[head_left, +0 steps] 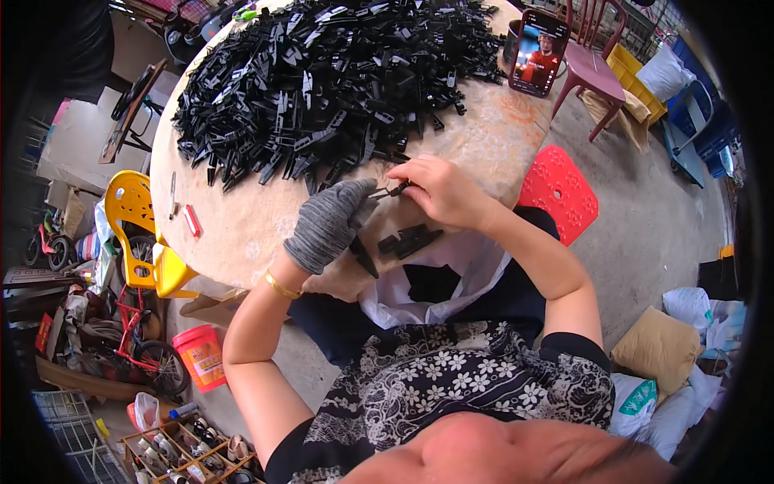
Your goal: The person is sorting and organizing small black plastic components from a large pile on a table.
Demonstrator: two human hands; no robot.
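Note:
My left hand [329, 226], in a grey knitted glove, is closed on a small black plastic part [393, 191] near the table's front edge. The bare fingers of my right hand [445, 194] pinch the same part from the other side. Its exact shape is partly covered by my fingers. A long black piece [363, 258] lies just below the gloved hand. Several more black plastic pieces [409, 240] are grouped at the table edge under my right wrist. Beyond both hands spreads a large heap of black plastic parts [322, 89].
The round table [242, 242] has a pale cover. On its left lie a red object [192, 221] and a slim metal tool [173, 195]; a phone [538, 53] stands far right. A white bag [387, 297] opens at my lap. Yellow chair [131, 226] left, red stool [559, 194] right.

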